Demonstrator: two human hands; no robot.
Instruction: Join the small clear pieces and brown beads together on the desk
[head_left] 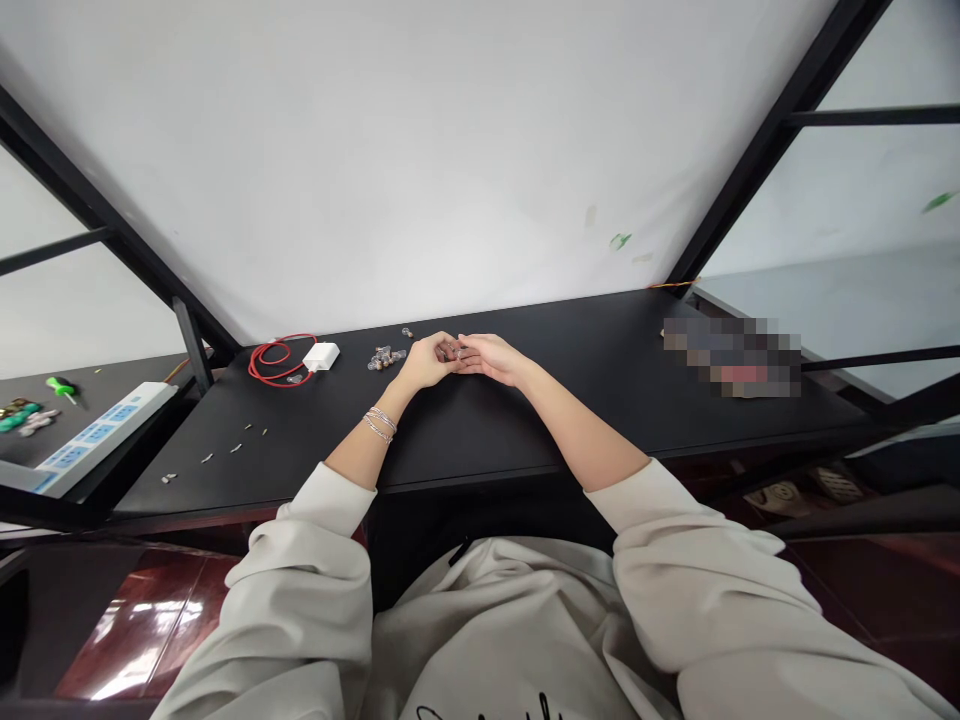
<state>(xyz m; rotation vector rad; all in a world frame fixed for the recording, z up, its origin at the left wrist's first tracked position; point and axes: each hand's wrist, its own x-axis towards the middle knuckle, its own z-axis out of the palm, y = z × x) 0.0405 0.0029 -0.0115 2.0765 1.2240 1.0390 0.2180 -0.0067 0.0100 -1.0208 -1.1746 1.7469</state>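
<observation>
My left hand (430, 362) and my right hand (495, 358) meet over the black table, fingertips together. The left fingers are curled in a pinch. On the right, the thumb and fingers reach toward the left fingertips and close around the same spot. A tiny shiny piece (459, 354) shows between them, too small to name. Just left of my left hand lies a cluster of small clear bottle-like pieces (385, 358) with brownish ends. One more such piece (407, 332) lies behind it, close to the wall.
A white charger (321, 357) with a coiled red cable (259, 372) lies on the left. Several tiny light pieces (237, 448) are scattered at front left. Black table (480, 430) bars rise at both sides. A blurred-out object (731, 355) lies right. Beyond the left frame are a green-handled screwdriver (61, 387) and a white strip (105, 440).
</observation>
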